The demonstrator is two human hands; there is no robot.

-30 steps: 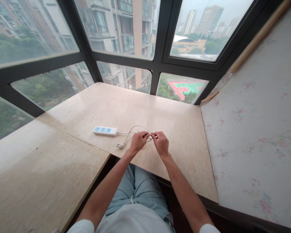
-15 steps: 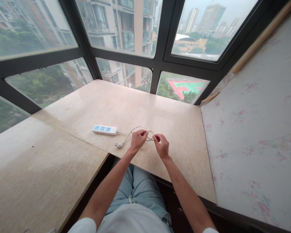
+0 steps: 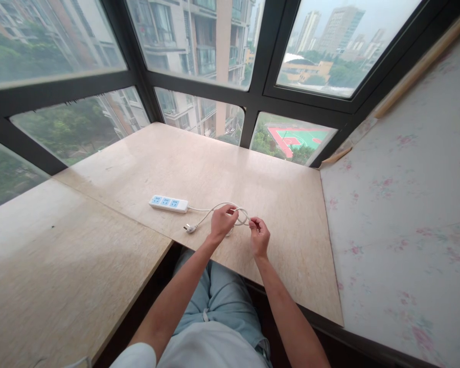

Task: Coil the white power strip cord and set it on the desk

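Observation:
A white power strip (image 3: 169, 204) with light-blue socket faces lies on the stone-look ledge, left of my hands. Its white cord (image 3: 204, 209) runs right from the strip into loops between my hands. My left hand (image 3: 224, 220) pinches the cord at the left side of the loops. At their right side my right hand (image 3: 259, 235) has its thumb and fingertips closed on the cord. The plug (image 3: 189, 228) rests on the ledge left of my left hand, its prongs pointing left. Part of the cord is hidden behind my left fingers.
The beige ledge (image 3: 214, 158) meets dark window frames (image 3: 199, 88) at the back. A wall with flowered paper (image 3: 391, 214) bounds it on the right. A second beige slab (image 3: 72, 245) joins on the left. My legs (image 3: 222, 291) are below the front edge.
My right hand has moved slightly right and down, away from my left, drawing the cord loops wider. The whole view has shifted a little.

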